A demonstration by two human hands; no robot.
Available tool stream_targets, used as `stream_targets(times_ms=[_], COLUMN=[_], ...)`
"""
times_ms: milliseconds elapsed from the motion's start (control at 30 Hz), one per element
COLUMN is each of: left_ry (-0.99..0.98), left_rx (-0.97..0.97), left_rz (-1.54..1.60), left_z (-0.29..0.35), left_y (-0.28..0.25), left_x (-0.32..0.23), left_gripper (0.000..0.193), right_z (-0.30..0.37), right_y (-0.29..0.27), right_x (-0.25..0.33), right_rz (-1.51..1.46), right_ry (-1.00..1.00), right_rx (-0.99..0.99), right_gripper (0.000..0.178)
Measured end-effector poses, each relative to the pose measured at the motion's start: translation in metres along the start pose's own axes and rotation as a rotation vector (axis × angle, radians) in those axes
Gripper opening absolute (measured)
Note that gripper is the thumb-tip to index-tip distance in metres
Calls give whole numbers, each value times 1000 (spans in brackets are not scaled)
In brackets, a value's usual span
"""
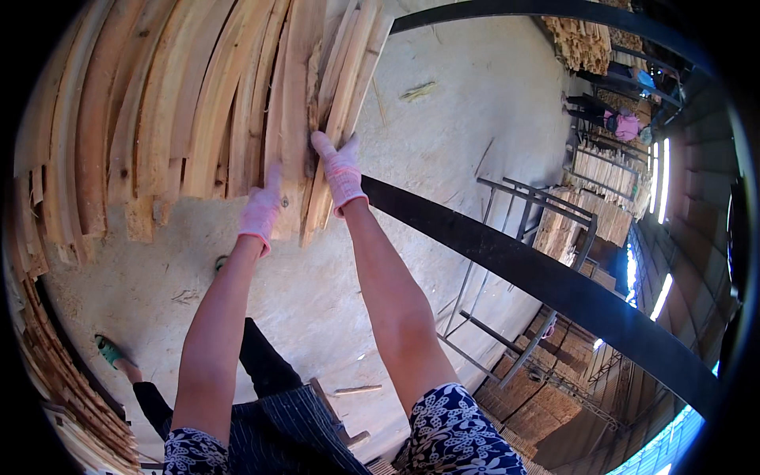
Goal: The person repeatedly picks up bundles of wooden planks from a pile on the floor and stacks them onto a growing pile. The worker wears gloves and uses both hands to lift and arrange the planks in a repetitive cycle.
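Observation:
Both of my hands wear pale pink knit gloves and are at the near ends of long, rough wooden boards. My left hand [261, 212] is closed at the edge of a wide board [289, 170]; some of its fingers are hidden. Just to its right and a little farther off, my right hand [342, 172] grips a narrow board [343, 95] near the right side of the stack, thumb and fingers on either side. The stacked boards [158, 95] lie side by side with uneven ends, several sticking out toward me.
A black metal bar [514, 253] runs from beside my right hand to the lower right. Metal frames [546, 206] and more wood stacks [530, 388] stand to the right. Curved piled boards [71, 372] are at lower left. A person in pink [625, 125] is far right.

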State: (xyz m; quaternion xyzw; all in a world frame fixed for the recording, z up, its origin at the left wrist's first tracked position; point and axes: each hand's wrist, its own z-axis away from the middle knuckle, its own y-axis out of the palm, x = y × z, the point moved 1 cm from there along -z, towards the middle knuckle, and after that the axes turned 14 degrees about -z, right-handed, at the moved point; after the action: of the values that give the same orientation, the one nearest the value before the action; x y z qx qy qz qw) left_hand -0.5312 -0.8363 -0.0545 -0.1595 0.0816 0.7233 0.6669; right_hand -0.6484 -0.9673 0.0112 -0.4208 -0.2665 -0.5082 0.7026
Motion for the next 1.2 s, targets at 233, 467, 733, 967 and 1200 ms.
stream_targets(times_ms=[233, 467, 733, 967, 1200], left_ry=[353, 474, 176, 254, 430], left_rx=[-24, 260, 127, 166, 209], left_rz=[-149, 26, -4, -80, 66], left_z=[13, 5, 48, 80, 139], left_y=[31, 5, -34, -54, -53], left_x=[95, 142, 60, 46, 48], left_gripper=[85, 67, 134, 124, 113], right_z=[58, 106, 105, 149, 194], right_y=[-15, -38, -34, -34, -26], right_x=[-32, -91, -143, -125, -99], right_rz=[-175, -402, -737, -734, -1049], right_ry=[120, 459, 425, 251, 595], right_rx=[123, 164, 45, 232, 242], right_gripper=[103, 88, 79, 66, 72])
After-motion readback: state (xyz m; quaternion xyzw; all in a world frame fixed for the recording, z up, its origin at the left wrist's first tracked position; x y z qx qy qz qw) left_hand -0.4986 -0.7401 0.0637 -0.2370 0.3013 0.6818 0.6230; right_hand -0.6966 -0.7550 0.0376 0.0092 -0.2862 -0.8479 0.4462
